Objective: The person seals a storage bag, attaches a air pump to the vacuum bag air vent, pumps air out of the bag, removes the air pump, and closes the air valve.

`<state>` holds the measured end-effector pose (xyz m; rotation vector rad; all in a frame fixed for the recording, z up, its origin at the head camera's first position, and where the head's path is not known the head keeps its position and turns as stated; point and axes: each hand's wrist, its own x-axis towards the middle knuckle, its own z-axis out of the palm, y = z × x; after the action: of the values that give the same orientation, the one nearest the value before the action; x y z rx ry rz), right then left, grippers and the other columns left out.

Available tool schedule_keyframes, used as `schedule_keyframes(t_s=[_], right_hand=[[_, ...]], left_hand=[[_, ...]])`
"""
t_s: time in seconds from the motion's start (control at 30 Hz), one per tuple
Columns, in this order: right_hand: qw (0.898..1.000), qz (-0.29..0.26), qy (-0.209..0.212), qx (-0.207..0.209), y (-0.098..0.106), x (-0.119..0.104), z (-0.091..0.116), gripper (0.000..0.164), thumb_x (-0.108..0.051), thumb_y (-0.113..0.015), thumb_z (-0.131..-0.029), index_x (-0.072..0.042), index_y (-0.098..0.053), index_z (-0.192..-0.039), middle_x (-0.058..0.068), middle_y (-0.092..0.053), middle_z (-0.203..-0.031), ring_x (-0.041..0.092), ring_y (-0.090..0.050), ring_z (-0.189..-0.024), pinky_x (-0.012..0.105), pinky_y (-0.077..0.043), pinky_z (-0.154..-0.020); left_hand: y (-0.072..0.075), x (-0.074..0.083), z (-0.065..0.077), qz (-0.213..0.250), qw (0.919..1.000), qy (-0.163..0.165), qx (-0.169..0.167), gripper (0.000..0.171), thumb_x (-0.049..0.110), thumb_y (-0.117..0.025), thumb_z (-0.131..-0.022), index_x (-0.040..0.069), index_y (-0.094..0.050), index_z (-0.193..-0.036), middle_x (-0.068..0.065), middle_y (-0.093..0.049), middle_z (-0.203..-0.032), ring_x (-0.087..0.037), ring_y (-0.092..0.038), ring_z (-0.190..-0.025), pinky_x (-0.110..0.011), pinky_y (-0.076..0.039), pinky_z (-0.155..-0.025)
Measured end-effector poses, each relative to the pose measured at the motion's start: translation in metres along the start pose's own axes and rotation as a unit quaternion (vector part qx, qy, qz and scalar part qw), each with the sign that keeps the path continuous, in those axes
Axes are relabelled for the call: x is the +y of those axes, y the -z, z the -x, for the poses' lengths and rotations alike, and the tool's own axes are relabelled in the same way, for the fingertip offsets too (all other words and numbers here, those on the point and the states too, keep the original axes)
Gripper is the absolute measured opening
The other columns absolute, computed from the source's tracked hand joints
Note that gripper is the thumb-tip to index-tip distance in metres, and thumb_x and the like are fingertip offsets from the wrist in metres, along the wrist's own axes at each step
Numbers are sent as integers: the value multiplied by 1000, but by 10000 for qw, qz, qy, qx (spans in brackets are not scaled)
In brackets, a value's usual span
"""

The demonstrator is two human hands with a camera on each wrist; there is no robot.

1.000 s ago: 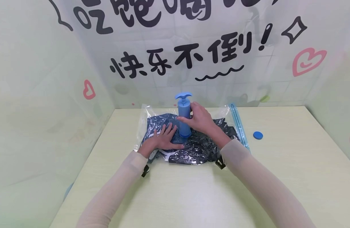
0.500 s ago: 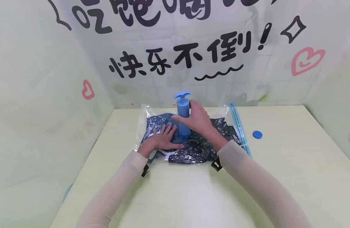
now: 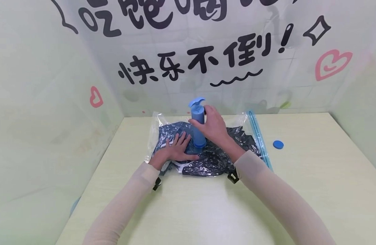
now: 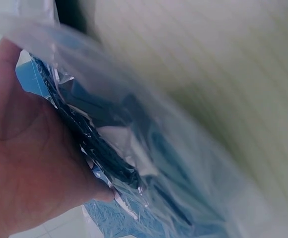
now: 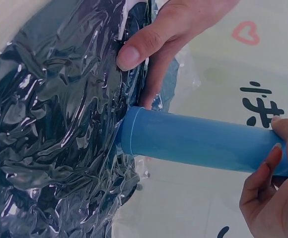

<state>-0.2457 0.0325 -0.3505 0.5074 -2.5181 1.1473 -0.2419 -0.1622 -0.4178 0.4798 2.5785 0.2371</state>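
A blue hand pump (image 3: 199,134) stands on a clear vacuum storage bag (image 3: 239,119) packed with dark clothing, its top leaning slightly left. My right hand (image 3: 214,125) grips the upper part of the pump barrel, thumb across the front. In the right wrist view the barrel's lower end meets the wrinkled plastic, and the fingers curl round the other end. Just left of the pump, my left hand (image 3: 177,149) lies flat on the bag with its fingers spread. The left wrist view shows that palm (image 4: 30,158) against the film. The valve beneath the pump is hidden.
A round blue cap (image 3: 278,144) lies on the pale wooden table (image 3: 194,207), right of the bag. Along the bag's right edge runs a blue zip seal (image 3: 257,132). A printed backdrop (image 3: 163,98) rises behind the table.
The pump's T-handle has turned and its top now leans a little left. My right hand has shifted its hold on the barrel. My left hand stays in place.
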Motion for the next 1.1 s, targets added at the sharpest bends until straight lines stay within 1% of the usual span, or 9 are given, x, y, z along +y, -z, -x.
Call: schedule_keyframes(t_s=[0.1, 0.3, 0.4, 0.5, 0.6, 0.67, 0.83, 0.93, 1.1], right_hand=[[9996, -255, 22, -148, 4, 0, 1, 54, -34, -77, -93, 4, -59, -127, 18, -63, -118, 32, -62, -101, 46, -52, -82], [9962, -726, -33, -486, 8, 4, 3, 51, -26, -74, -95, 2, -55, -133, 17, -63, -123, 26, -62, -80, 39, -53, -68], [9916, -1093, -65, -691, 9, 4, 3, 52, -18, -72, -96, 3, -51, -138, 19, -60, -131, 28, -64, -92, 40, -54, -71], [9882, -1336, -127, -745, 9, 2, 4, 55, -13, -71, -95, 3, -47, -143, 20, -57, -137, 31, -61, -112, 43, -55, -79], [9901, -1281, -257, -509, 6, -1, 3, 63, -22, -75, -94, 0, -46, -145, 17, -56, -139, 31, -56, -123, 46, -52, -88], [9921, -1172, -379, -224, 3, -4, 2, 71, -33, -79, -91, -2, -46, -146, 14, -56, -138, 30, -54, -125, 47, -50, -92], [9936, -752, -710, 447, -3, -11, 2, 80, -56, -81, -82, -5, -50, -136, 13, -50, -130, 28, -54, -110, 46, -48, -87], [9934, -584, -785, 595, -5, -12, 3, 73, -55, -81, -82, -6, -52, -127, 13, -48, -123, 27, -54, -101, 44, -48, -80], [9941, -531, -540, 781, -7, -8, 6, 60, -44, -82, -86, -2, -55, -120, 14, -51, -114, 27, -53, -97, 43, -47, -76]], left_hand=[[1, 2, 3, 1, 10000, 4, 41, 114, 81, -47, -88, 16, 7, -164, -8, 20, -166, -32, 22, -149, -66, 8, -113], [2, 4, 5, 32, 10000, -40, 76, 112, 77, -49, -90, 13, 5, -164, -11, 17, -167, -35, 20, -149, -66, 8, -113], [2, 5, 6, 12, 10000, -21, 83, 110, 73, -51, -91, 13, 5, -164, -11, 17, -167, -35, 20, -149, -67, 8, -112], [2, 6, 7, -43, 9999, 1, 106, 109, 72, -51, -92, 13, 5, -164, -12, 16, -167, -35, 19, -149, -67, 7, -112], [3, 6, 7, -48, 9999, -21, 152, 109, 72, -52, -92, 12, 4, -164, -12, 15, -167, -36, 18, -149, -68, 7, -112], [3, 6, 7, -25, 9999, -47, 159, 109, 72, -53, -92, 12, 4, -164, -13, 15, -167, -36, 19, -149, -68, 8, -111], [3, 4, 8, 116, 9998, -81, 152, 110, 72, -52, -91, 11, 4, -164, -13, 17, -167, -36, 21, -149, -68, 10, -111], [3, 4, 9, 152, 9997, -85, 156, 111, 73, -52, -91, 10, 4, -164, -14, 16, -167, -36, 20, -149, -67, 10, -111], [1, 5, 7, 17, 9999, -11, 153, 110, 73, -51, -92, 12, 5, -164, -12, 17, -167, -35, 20, -149, -67, 9, -112]])
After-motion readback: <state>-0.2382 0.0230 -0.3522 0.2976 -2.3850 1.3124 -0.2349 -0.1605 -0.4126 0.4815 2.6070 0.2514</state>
